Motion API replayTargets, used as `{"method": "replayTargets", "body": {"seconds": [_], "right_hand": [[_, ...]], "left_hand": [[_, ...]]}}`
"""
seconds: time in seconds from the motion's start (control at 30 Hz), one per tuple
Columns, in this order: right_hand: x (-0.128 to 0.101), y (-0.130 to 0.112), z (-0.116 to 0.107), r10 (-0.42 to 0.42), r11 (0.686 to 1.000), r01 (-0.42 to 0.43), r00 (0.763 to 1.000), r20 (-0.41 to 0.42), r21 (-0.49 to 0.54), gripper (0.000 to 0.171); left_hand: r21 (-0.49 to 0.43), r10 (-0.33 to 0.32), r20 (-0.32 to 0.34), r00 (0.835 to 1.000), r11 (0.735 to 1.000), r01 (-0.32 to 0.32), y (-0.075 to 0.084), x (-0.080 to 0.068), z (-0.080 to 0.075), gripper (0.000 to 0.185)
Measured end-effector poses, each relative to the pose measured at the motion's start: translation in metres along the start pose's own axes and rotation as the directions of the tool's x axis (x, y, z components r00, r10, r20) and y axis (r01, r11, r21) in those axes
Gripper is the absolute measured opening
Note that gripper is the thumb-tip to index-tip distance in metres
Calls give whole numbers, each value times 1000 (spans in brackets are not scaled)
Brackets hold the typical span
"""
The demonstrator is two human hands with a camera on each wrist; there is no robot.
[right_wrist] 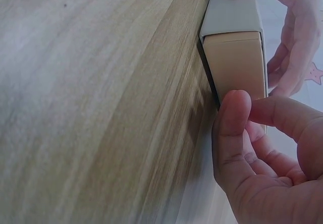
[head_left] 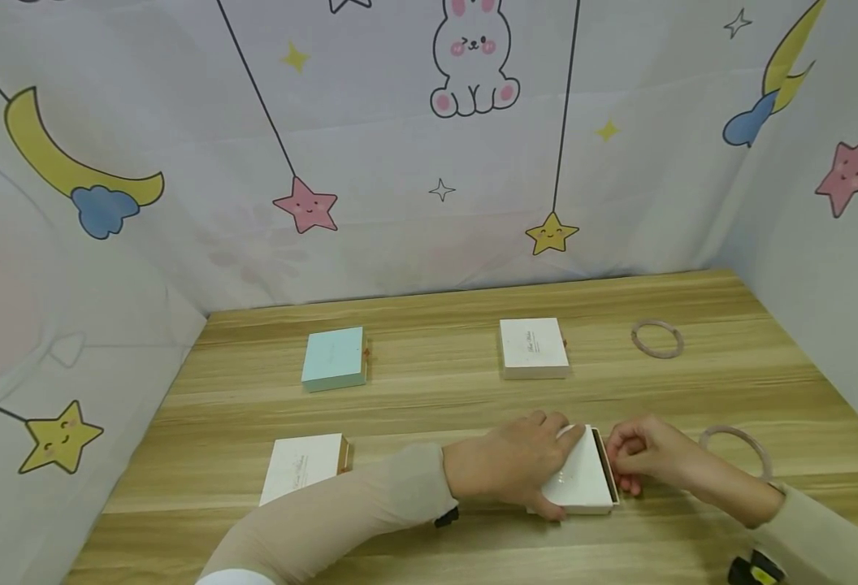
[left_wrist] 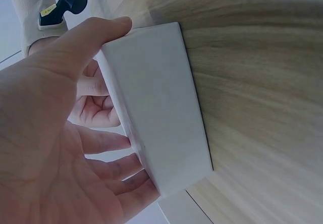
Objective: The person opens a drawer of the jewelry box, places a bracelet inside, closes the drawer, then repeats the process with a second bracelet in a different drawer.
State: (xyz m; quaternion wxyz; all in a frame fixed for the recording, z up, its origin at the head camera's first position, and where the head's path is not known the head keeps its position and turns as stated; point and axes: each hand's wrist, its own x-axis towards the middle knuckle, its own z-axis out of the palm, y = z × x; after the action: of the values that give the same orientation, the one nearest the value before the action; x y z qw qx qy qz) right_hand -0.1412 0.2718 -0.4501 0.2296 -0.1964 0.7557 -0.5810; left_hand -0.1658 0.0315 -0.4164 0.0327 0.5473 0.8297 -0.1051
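A white drawer-style box (head_left: pixel 582 479) lies on the table with its inner drawer (right_wrist: pixel 234 65) slid slightly out on the right side. My left hand (head_left: pixel 498 459) grips the sleeve of this box, thumb on one side wall and fingers across the top to the other. At the drawer's front, my right hand (head_left: pixel 656 455) has thumb and index finger pinched together, the other fingers curled. The small part in that pinch is hidden by the fingertips. Beside the right wrist lies a pale bangle (head_left: pixel 754 444), partly covered by the forearm.
Farther back are a light-blue box (head_left: pixel 334 357), another white box (head_left: pixel 535 348) and a second bangle (head_left: pixel 657 355). One more white box (head_left: pixel 301 467) sits at the left, partly behind the left sleeve. Printed cloth walls (head_left: pixel 400 244) enclose the wooden table.
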Motion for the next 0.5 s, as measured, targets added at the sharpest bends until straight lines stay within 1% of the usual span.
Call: {"method": "replayTargets", "body": {"seconds": [0.23,0.4,0.5], "right_hand": [[-1,1,-1,-10,1000,10,1000,7,0,7],[-1,1,-1,-4,1000,4,1000,10,4,8],[-1,1,-1,5,1000,-6,1000,15,12,7]], "left_hand": [[7,6,-12,1000,1000,-6,0,0,1,107],[6,8,-8,1000,1000,-8,0,0,0,106],[11,6,-18,1000,1000,-6,0,0,1,106]]}}
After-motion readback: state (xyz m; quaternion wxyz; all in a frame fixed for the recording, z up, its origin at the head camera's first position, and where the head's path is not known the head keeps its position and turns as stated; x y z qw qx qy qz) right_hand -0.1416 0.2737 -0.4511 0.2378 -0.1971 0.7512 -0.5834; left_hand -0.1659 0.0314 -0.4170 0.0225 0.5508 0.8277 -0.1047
